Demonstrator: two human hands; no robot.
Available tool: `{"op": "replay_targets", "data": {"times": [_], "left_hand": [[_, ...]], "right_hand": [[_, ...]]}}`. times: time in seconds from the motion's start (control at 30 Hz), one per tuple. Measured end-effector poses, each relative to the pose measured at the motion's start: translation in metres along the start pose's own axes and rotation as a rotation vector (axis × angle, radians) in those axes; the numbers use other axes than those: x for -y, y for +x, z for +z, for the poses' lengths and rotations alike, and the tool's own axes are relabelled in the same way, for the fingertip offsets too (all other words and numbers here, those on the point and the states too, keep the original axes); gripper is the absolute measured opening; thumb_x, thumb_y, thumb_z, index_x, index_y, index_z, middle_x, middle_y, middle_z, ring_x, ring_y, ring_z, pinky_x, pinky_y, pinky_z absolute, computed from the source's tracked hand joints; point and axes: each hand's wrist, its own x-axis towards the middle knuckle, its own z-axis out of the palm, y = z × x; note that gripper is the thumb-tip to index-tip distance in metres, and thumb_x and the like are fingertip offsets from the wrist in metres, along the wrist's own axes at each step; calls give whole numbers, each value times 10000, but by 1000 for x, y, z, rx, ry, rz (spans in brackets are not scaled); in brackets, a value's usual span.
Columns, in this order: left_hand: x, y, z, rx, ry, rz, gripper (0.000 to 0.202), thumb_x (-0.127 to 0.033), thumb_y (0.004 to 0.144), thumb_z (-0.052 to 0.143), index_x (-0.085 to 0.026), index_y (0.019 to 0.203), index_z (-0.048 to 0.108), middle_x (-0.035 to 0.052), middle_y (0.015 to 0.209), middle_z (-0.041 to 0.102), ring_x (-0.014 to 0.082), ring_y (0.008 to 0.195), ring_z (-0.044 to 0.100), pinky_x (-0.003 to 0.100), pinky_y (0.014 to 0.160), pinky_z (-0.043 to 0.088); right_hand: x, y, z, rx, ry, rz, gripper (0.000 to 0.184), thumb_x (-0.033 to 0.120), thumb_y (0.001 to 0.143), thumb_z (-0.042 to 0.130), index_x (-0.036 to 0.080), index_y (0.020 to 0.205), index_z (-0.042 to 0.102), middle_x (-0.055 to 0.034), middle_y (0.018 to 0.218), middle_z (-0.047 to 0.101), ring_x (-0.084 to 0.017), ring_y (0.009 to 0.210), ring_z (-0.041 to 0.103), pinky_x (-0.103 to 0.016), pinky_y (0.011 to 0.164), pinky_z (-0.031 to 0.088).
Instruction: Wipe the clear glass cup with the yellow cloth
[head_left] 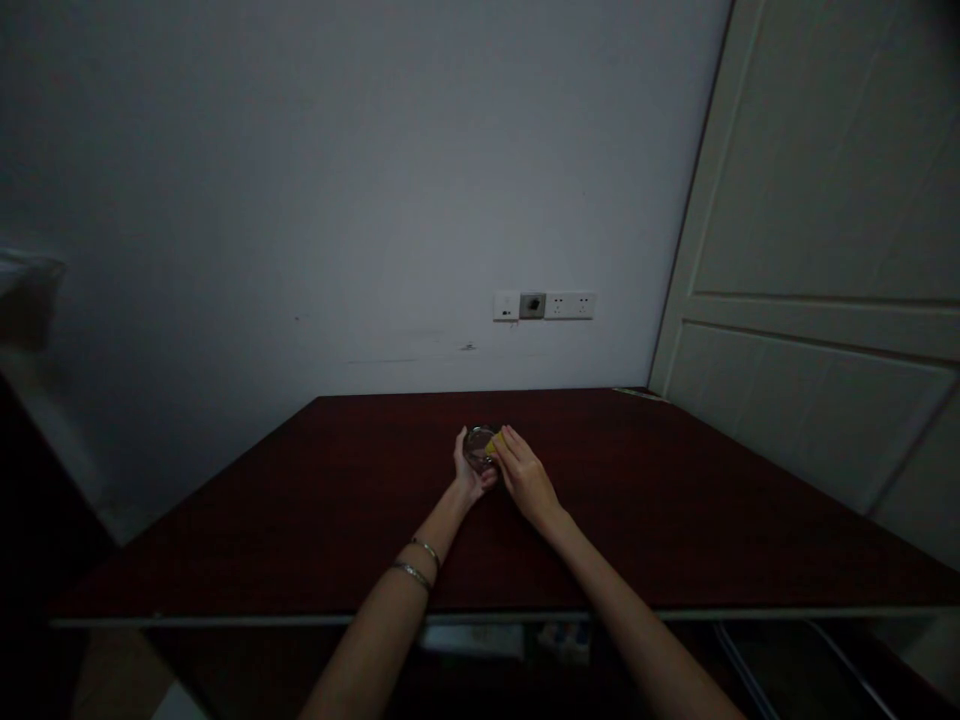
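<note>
A round, clear glass dish (478, 455) is over the dark red wooden table (337, 490). The left hand (471, 478) cups the dish's left and near sides, fingers curled around it. At the dish's right side, the right hand (527, 480) pinches a small yellow piece (493, 444), its material unclear. Beyond the dish, white rectangular sockets (570, 305) line the pale wall (420, 200).

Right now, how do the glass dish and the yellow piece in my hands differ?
The glass dish is round and see-through; the yellow piece looks opaque. The dish is larger than the visible part of the yellow piece. The left hand holds the dish; the right hand holds the yellow piece. Both are in hand over the dark red tabletop.
</note>
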Motion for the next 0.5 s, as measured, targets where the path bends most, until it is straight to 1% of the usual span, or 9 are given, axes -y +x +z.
{"op": "replay_targets", "data": {"times": [0.13,0.27,0.33,0.43,0.5], "left_hand": [[2,0,-1,-12,0,19,594,-711,649,377,-140,558,514,9,386,484,63,230,310,177,233,168],[3,-1,-1,-25,9,15,579,-699,648,407,-141,569,537,-2,363,468,69,225,320,182,237,172],[3,-1,2,-24,-26,49,535,-651,673,439,-136,600,563,4,385,498,80,256,377,192,263,243],[4,-1,7,-27,-125,153,448,-550,716,478,-123,647,594,35,504,593,110,400,522,214,401,405],[4,-1,9,-43,-164,187,410,-506,724,498,-119,628,592,43,544,613,120,470,562,217,467,437]], "right_hand": [[0,-4,1,3,-35,-35,347,172,868,382,70,1172,516,-192,1240,497,-257,1235,375,-411,982,411],[3,-8,2,-4,-41,-78,350,154,865,381,88,1187,502,-176,1243,501,-254,1242,364,-456,994,384],[6,-9,4,8,-45,-109,349,146,865,380,91,1187,502,-169,1237,509,-250,1241,367,-467,1001,370],[13,-10,7,27,-59,-149,344,139,862,383,64,1172,512,-184,1230,511,-252,1233,379,-441,999,378],[17,-9,9,22,-67,-157,342,136,858,388,55,1164,518,-192,1228,511,-253,1228,387,-420,994,388]]}}
